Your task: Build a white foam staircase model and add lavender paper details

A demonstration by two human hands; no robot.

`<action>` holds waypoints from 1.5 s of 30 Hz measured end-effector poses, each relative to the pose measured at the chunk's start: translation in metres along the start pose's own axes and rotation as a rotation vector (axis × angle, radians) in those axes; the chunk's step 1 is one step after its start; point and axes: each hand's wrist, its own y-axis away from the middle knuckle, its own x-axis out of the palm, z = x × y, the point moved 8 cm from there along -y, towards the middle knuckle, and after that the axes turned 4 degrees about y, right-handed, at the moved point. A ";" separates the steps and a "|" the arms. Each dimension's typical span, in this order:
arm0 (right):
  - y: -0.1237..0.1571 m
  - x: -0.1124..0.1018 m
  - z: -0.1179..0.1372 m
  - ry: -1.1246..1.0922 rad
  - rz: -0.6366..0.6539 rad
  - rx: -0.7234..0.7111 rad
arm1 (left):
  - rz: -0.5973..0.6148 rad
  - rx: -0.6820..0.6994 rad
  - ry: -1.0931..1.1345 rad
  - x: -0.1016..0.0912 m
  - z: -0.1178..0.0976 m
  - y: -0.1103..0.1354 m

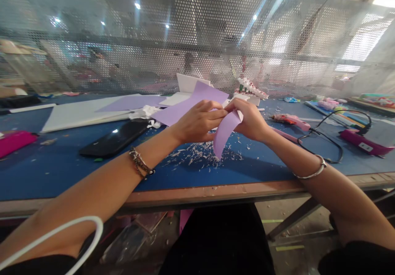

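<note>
My left hand [200,120] and my right hand [249,119] meet above the table, fingers closed on a curled piece of purple paper [226,134]. Its free end bends down toward the tabletop. Just behind my left hand, a larger purple sheet [194,100] slopes up at an angle; whether it joins the curled piece is hidden by my fingers. A small white bit shows by my right fingertips, too covered to name. Fine white shavings [202,153] lie scattered on the blue table [117,176] beneath both hands.
A black phone [114,139] lies left of my hands, beside crumpled white paper [146,112] and white sheets [77,112]. On the right are a pink glue gun [291,121], a black cable [338,145] and a magenta case [365,141]. A perforated metal screen [200,32] stands behind.
</note>
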 end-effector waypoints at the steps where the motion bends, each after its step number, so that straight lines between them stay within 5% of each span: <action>1: 0.000 0.000 0.001 -0.011 -0.003 -0.004 | 0.011 -0.010 -0.012 0.001 0.000 0.001; 5: 0.000 -0.002 0.008 -0.072 -0.003 -0.006 | -0.108 -0.046 -0.091 -0.006 -0.006 -0.001; 9: 0.000 -0.003 0.008 -0.150 0.004 0.044 | -0.247 -0.232 -0.126 -0.016 -0.006 -0.004; 12: 0.000 -0.002 0.005 -0.257 0.023 0.085 | -0.252 -0.306 -0.061 -0.018 -0.006 -0.006; 19: 0.001 0.005 -0.002 -0.652 0.054 0.181 | -0.263 -0.248 0.044 -0.024 -0.007 -0.007; 26: 0.000 0.007 -0.005 -0.720 -0.001 0.197 | -0.460 -0.464 0.298 -0.024 0.015 0.002; 32: -0.002 -0.004 -0.008 -0.600 -0.091 0.168 | -0.309 -0.604 0.510 -0.004 0.041 0.010; 37: -0.003 -0.010 -0.018 -0.549 -0.102 0.206 | -0.408 -0.610 0.482 -0.016 0.054 0.016; 40: -0.004 -0.012 -0.021 -0.540 -0.099 0.200 | -0.287 -0.689 0.514 -0.007 0.063 0.021; 45: -0.004 -0.012 -0.030 -0.556 -0.083 0.216 | -0.137 -0.555 0.132 -0.010 0.058 0.019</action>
